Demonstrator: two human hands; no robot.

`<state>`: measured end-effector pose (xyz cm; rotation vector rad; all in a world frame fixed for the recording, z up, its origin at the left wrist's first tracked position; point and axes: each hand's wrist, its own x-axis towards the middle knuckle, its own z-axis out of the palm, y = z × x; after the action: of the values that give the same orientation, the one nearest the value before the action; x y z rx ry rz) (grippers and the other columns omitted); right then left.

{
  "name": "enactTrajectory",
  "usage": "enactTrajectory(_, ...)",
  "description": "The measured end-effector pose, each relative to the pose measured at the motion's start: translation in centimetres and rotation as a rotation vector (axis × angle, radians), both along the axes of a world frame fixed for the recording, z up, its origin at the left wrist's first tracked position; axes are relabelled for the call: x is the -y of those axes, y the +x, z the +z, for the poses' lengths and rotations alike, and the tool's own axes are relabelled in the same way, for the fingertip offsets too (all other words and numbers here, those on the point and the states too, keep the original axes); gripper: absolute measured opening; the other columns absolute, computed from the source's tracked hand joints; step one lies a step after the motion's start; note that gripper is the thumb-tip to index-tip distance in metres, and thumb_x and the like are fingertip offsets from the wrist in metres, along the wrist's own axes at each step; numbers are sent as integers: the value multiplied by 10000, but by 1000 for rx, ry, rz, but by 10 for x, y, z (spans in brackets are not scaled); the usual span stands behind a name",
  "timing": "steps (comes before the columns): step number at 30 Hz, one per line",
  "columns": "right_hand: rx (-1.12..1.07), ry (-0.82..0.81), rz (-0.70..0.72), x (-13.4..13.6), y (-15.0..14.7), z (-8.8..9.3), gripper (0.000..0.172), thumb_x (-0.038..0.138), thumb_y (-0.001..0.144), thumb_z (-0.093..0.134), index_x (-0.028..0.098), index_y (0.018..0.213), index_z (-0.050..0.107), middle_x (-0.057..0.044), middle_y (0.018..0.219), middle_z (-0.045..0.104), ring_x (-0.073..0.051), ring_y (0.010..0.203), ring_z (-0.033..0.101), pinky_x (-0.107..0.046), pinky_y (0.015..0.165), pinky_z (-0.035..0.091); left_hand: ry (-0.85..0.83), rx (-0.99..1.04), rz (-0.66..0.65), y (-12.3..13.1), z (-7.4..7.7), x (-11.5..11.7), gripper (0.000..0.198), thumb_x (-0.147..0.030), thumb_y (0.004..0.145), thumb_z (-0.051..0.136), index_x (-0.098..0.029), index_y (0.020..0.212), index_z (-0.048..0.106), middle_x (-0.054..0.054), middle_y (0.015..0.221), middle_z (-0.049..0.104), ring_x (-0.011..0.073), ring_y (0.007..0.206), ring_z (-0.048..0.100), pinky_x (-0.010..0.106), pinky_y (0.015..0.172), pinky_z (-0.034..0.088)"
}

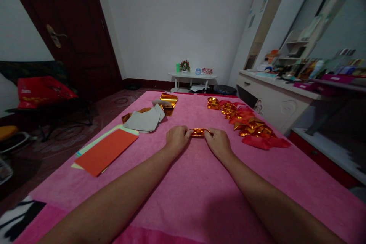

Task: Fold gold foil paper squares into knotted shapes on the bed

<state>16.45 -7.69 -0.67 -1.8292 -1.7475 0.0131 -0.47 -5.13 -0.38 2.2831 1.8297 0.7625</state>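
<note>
Between my two hands a small roll of shiny gold-orange foil [198,132] is held level above the pink cloth [194,183]. My left hand [177,137] is closed on its left end, thumb toward the middle. The other end is pinched by my right hand [219,141]. Both ends of the foil are partly hidden by my fingers. To the right lies a row of gold and red foil pieces with twisted ends [250,126]. On the left are grey-backed foil sheets [145,119], and a gold foil roll [168,99] lies behind them.
A stack of coloured paper with an orange sheet on top [107,151] lies at the left edge. A cluttered white dresser [274,95] stands on the right. Beyond the far edge is a small white table [190,75]. A chair holds a red bag [45,92] at left.
</note>
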Motion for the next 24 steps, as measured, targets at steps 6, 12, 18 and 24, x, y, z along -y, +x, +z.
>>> enactTrajectory(6,180,-100,-5,6,-8,6,481,404,935,272,222,913,716,-104,823,715,-204,760,645,-267,611,359,-4,-12,7,1,2,2,496,-534,878,363,-193,815,717,107,774,688,205,710,591,273,578,276)
enactTrajectory(12,228,-103,2,8,-10,7,496,399,946,253,225,906,716,-104,842,716,-216,783,657,-277,625,373,40,-8,-15,3,2,3,520,-498,906,310,-185,833,718,115,778,688,211,708,587,283,581,260)
enactTrajectory(18,277,-101,-19,8,-11,7,497,342,948,256,176,855,716,-120,791,709,-200,745,665,-260,599,369,48,54,-48,4,3,5,464,-451,902,340,-189,801,709,97,751,681,189,677,561,274,581,248)
enactTrajectory(24,321,-88,4,7,-10,5,492,319,952,256,171,841,712,-120,768,711,-200,716,667,-258,584,374,25,394,-176,5,-6,-5,471,-450,887,369,-152,636,634,30,579,572,136,556,470,252,547,239)
